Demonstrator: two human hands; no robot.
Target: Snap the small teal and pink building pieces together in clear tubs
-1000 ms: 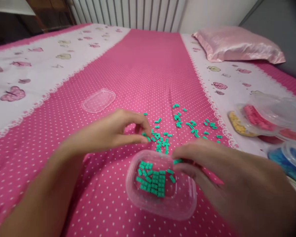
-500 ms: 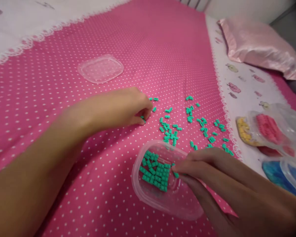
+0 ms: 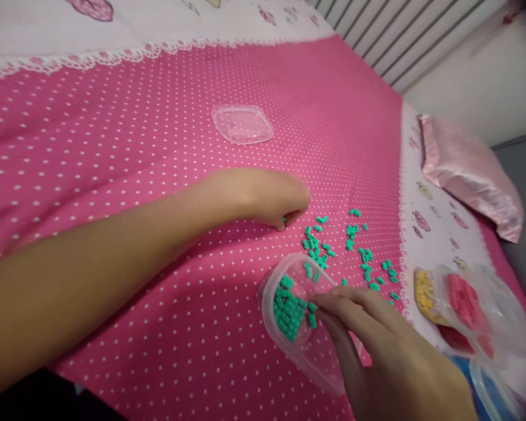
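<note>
My left hand [image 3: 274, 196] is over the pink cloth, fingers curled down and closed around a small green toy brick [image 3: 284, 220], of which only a bit shows. Across from it, my right hand [image 3: 386, 345] reaches over the right side of a clear plastic container [image 3: 269, 307]. Its thumb and index finger are pinched together, with small green bricks [image 3: 312, 319] right at the tips. Inside the container, many green bricks [image 3: 289, 313] form a packed patch against the left side. Loose green bricks [image 3: 318, 251] are scattered on the cloth beyond the container.
A clear lid [image 3: 243, 124] lies flat behind my left hand. At the right are tubs with yellow pieces [image 3: 424, 292], pink pieces [image 3: 462, 298] and something blue [image 3: 462, 368]. A pink satin pillow [image 3: 471, 169] rests farther back, near a slatted white panel [image 3: 390, 35].
The view has turned and shifted, so the lid and pillow appear elsewhere. My left hand stays curled low over the cloth near the loose bricks. My right hand keeps its pinch at the container.
</note>
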